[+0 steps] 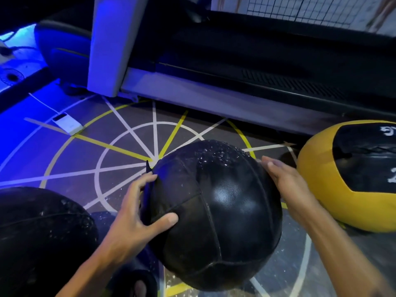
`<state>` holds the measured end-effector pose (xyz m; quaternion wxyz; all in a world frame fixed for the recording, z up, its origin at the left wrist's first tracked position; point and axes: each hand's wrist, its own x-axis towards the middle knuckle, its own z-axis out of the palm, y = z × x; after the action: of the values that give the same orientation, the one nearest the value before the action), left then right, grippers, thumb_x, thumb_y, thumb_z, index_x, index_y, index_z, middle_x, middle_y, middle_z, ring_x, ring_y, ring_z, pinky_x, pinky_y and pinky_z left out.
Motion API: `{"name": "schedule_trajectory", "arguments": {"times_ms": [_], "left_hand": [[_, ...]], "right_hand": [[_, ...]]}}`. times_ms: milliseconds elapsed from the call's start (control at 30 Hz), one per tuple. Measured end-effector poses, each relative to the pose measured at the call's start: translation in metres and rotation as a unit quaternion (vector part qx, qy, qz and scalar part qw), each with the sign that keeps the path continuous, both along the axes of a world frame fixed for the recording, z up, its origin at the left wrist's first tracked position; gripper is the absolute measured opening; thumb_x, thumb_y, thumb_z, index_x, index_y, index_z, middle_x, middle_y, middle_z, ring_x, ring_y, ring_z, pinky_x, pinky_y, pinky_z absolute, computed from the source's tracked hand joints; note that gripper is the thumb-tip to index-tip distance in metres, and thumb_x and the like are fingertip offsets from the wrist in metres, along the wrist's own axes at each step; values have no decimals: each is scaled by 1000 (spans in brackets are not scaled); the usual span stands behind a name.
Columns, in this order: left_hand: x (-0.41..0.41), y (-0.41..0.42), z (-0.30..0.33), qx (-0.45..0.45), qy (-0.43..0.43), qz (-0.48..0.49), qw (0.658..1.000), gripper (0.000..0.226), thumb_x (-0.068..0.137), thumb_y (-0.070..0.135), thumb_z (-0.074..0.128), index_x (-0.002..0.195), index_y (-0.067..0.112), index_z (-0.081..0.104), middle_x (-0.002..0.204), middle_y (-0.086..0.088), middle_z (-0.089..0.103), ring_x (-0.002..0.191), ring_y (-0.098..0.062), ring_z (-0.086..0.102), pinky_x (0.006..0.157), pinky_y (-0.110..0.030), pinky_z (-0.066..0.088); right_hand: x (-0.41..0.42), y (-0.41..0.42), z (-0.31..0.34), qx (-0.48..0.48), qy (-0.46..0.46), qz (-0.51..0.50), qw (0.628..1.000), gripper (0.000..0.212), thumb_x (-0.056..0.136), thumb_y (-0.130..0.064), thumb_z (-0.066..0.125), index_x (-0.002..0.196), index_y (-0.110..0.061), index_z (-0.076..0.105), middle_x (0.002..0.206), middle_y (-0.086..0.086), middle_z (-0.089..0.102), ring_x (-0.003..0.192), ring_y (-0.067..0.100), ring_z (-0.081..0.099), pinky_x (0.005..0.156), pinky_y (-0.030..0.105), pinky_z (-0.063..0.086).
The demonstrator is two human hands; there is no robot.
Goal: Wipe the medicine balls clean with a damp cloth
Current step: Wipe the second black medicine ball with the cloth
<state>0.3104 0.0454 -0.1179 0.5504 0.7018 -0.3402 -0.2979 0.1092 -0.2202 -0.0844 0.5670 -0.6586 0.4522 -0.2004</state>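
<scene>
Head view, one moment in the wiping of the medicine balls. We see the black medicine ball [216, 213] at the middle of the marked gym floor [64, 159], over the hub of the painted white and yellow spokes, flanked by both hands. The left hand [137, 213] lies against its left flank with spread fingers and the thumb laid across a panel; a thin dark strip [147, 189], possibly a fold of cloth or a loose seam flap, stands between fingers and ball, and we cannot tell which. The right hand [285, 185] presses flat on the right flank, fingers straight; neither hand is clenched, and both simply brace the ball. Pale specks or droplets cover the upper far panel, while the near panels look smooth and glossy. A second black ball [42, 232] sits at the lower left edge of the floor and a yellow-and-black ball [347, 179] near the right edge, beside the base of the treadmill [235, 71].

We judge the step in hand to be turning or steadying the ball between wipes. The next move would call for rolling the speckled panel toward us and bringing a damp cloth, not clearly seen here, onto it
</scene>
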Motion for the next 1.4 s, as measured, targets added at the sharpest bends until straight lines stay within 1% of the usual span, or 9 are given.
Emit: {"name": "schedule_trajectory", "arguments": {"times_ms": [100, 233, 467, 667, 867, 967, 1133, 1300, 1400], "left_hand": [[-1, 2, 0, 3, -1, -5, 1000, 100, 53, 71, 90, 140, 51, 45, 147, 24, 48, 136, -6, 52, 108, -39, 51], [-4, 1, 1, 3, 6, -2, 1000, 101, 49, 70, 91, 137, 46, 49, 144, 27, 49, 132, 5, 50, 94, -9, 48], [-7, 3, -8, 15, -49, -10, 999, 101, 50, 73, 91, 137, 43, 49, 158, 23, 33, 150, -12, 33, 117, -55, 37], [-14, 2, -10, 5, -88, -4, 996, 95, 54, 75, 88, 135, 45, 50, 155, 19, 35, 147, -17, 36, 115, -59, 37], [-26, -4, -1, 8, -133, -11, 991, 92, 52, 81, 83, 131, 50, 49, 153, 25, 32, 148, -10, 27, 117, -52, 34], [-25, -8, -3, 7, -168, -20, 986, 86, 55, 83, 79, 128, 50, 48, 152, 23, 34, 146, -10, 30, 116, -51, 34], [-20, -5, -6, 0, -148, -21, 989, 88, 55, 79, 83, 131, 51, 49, 153, 26, 33, 148, -8, 27, 117, -55, 34], [-17, -12, -9, -34, -170, -8, 985, 82, 62, 78, 78, 133, 51, 49, 150, 19, 39, 143, -14, 39, 115, -53, 36], [-15, -11, -9, -6, -160, -11, 987, 87, 58, 71, 82, 132, 38, 53, 151, 25, 36, 145, -5, 32, 117, -47, 33]], "right_hand": [[28, 31, 35, -175, 7, 97, 980, 33, 106, -30, 46, 130, -29, 68, 133, -16, 67, 131, 2, 54, 120, 34, 34], [29, 98, 48, -427, 30, 366, 826, 45, 106, -21, 44, 150, -23, 49, 158, -11, 44, 146, -1, 33, 122, 20, 22], [-2, 2, 26, -240, 134, 113, 955, 34, 108, -27, 43, 130, -34, 67, 135, -16, 65, 131, 8, 56, 115, 35, 41], [28, 80, 54, -445, 76, 382, 807, 47, 106, -29, 33, 149, -26, 52, 156, -14, 47, 145, 2, 39, 121, 24, 29], [42, 20, 63, -373, 165, 284, 868, 30, 106, -17, 42, 113, -10, 71, 122, 12, 71, 118, 30, 63, 103, 42, 44], [55, 101, 67, -433, 129, 479, 753, 35, 104, -20, 36, 123, -17, 66, 137, 3, 63, 128, 19, 55, 109, 38, 43], [51, 14, 69, -376, 182, 284, 863, 24, 102, -25, 45, 105, -18, 68, 95, -5, 71, 96, 25, 64, 77, 30, 40], [28, 122, 57, -454, 93, 474, 749, 33, 93, -26, 52, 123, -28, 66, 121, -13, 68, 114, 7, 55, 104, 22, 39], [25, 75, 55, -431, 109, 379, 812, 38, 96, -16, 55, 131, -29, 64, 125, -8, 67, 116, 13, 60, 100, 29, 47]]}}
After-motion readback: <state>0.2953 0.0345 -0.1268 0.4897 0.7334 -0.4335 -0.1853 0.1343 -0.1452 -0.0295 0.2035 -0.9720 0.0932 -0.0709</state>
